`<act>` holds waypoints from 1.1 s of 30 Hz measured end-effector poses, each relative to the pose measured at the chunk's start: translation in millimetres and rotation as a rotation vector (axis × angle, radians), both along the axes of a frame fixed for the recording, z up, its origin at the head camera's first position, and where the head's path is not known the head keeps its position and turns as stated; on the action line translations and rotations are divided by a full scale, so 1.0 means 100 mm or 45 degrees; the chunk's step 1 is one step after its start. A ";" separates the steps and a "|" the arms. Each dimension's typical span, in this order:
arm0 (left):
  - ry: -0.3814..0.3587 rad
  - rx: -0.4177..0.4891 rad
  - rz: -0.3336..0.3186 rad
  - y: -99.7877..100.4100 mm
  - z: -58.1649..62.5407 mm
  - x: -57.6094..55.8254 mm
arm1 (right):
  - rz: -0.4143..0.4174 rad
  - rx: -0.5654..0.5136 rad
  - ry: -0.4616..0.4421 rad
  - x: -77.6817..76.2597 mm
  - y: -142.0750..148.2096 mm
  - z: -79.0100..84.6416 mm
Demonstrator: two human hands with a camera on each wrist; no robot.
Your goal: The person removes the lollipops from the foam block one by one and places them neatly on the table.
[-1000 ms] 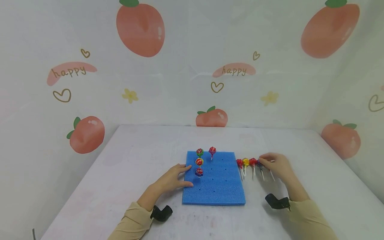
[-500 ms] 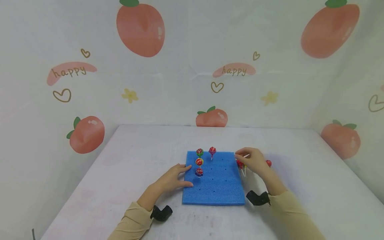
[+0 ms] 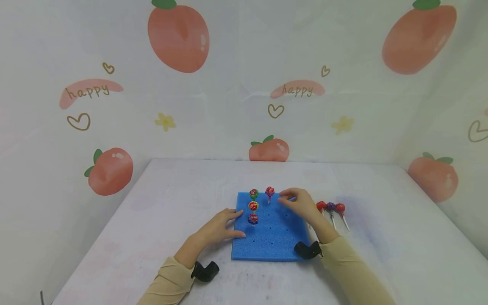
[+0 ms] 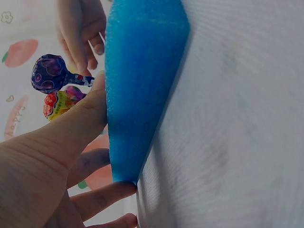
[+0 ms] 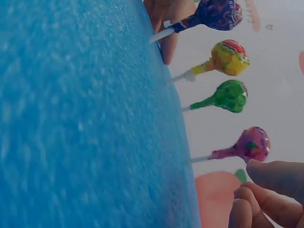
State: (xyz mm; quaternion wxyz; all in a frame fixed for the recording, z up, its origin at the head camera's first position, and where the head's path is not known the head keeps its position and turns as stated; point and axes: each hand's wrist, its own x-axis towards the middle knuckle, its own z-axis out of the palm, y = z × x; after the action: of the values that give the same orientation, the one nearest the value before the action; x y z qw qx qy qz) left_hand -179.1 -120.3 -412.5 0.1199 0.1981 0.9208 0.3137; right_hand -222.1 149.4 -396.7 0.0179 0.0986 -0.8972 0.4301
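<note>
A blue foam board (image 3: 274,250) with small holes lies flat on the table. My left hand (image 3: 213,228) rests spread at its left edge, thumb and forefinger on the top; the thumb (image 4: 90,107) also shows in the left wrist view. Upright in the board stand a green lollipop (image 5: 230,96), a yellow one (image 5: 229,58), a dark purple one (image 5: 219,13) and a pink one (image 5: 254,144). My right hand (image 3: 301,204) hovers over the board's upper right, fingers bent, near the pink lollipop. Nothing shows between its fingers.
Right of the board lie a red lollipop (image 3: 321,206), a purple one (image 3: 331,206) and another red one (image 3: 340,207). My right hand and forearm hide the spot beside the board's right edge. A fruit-print curtain (image 3: 221,127) hangs behind the white table (image 3: 183,182).
My right hand has moved left from the loose lollipops, over the board's right edge, to near the pink lollipop. The left hand and board have stayed put.
</note>
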 end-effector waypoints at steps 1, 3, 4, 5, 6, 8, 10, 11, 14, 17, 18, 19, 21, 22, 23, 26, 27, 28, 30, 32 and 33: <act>0.000 0.001 -0.001 0.00 0.00 0.00 | 0.003 -0.001 -0.013 0.00 -0.02 -0.01; 0.001 0.004 -0.001 0.00 0.00 0.00 | 0.013 -0.006 -0.025 -0.01 -0.06 -0.02; 0.001 0.005 -0.002 0.00 0.00 0.00 | 0.020 -0.013 -0.029 -0.02 -0.07 -0.02; 0.002 0.006 -0.002 0.00 0.00 0.00 | 0.030 -0.017 -0.025 -0.02 -0.09 -0.02; 0.003 0.007 -0.003 0.00 0.00 0.00 | 0.038 -0.017 -0.026 -0.02 -0.10 -0.02; 0.006 0.006 -0.003 0.00 0.00 0.00 | 0.048 -0.015 -0.026 -0.03 -0.12 -0.03; 0.009 0.003 -0.005 0.00 -0.01 -0.01 | 0.056 -0.022 -0.034 -0.04 -0.15 -0.03; 0.009 0.003 -0.005 0.00 -0.01 -0.01 | 0.060 -0.025 -0.036 -0.05 -0.16 -0.04; 0.009 0.000 -0.006 0.00 -0.02 -0.01 | 0.072 -0.049 -0.038 -0.07 -0.18 -0.06; 0.007 -0.006 -0.005 0.00 -0.02 -0.01 | 0.087 -0.080 -0.022 -0.07 -0.20 -0.07; 0.006 -0.008 -0.005 0.00 -0.03 -0.01 | 0.095 -0.088 -0.016 -0.08 -0.21 -0.07; 0.006 -0.010 -0.004 0.00 -0.03 -0.01 | 0.100 -0.097 -0.014 -0.08 -0.21 -0.07; 0.006 -0.010 -0.004 0.00 -0.03 -0.01 | 0.096 -0.114 -0.022 -0.08 -0.22 -0.07; 0.005 -0.010 -0.003 0.00 -0.03 -0.01 | 0.104 -0.121 -0.021 -0.08 -0.23 -0.07; 0.005 -0.009 -0.003 0.00 -0.03 -0.01 | 0.104 -0.129 -0.024 -0.09 -0.23 -0.07; 0.005 -0.008 -0.001 0.00 -0.02 -0.01 | 0.099 -0.148 -0.036 -0.10 -0.25 -0.08; 0.006 -0.007 0.000 0.00 -0.02 -0.01 | 0.093 -0.154 -0.040 -0.10 -0.25 -0.07; 0.006 -0.006 -0.001 0.00 -0.02 -0.01 | 0.089 -0.162 -0.045 -0.10 -0.26 -0.07; 0.007 -0.003 0.000 0.00 -0.02 0.00 | 0.081 -0.173 -0.055 -0.11 -0.27 -0.07; 0.004 0.000 0.001 0.00 -0.02 0.00 | 0.075 -0.181 -0.062 -0.11 -0.28 -0.08; 0.003 0.000 0.002 0.00 -0.01 0.00 | 0.071 -0.183 -0.065 -0.12 -0.29 -0.08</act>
State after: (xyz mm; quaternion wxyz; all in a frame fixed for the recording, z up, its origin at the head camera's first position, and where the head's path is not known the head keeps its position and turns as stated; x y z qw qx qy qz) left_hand -179.1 -120.7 -414.0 0.1185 0.1978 0.9211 0.3137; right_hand -233.7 120.8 -404.7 -0.0100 0.1109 -0.8610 0.4963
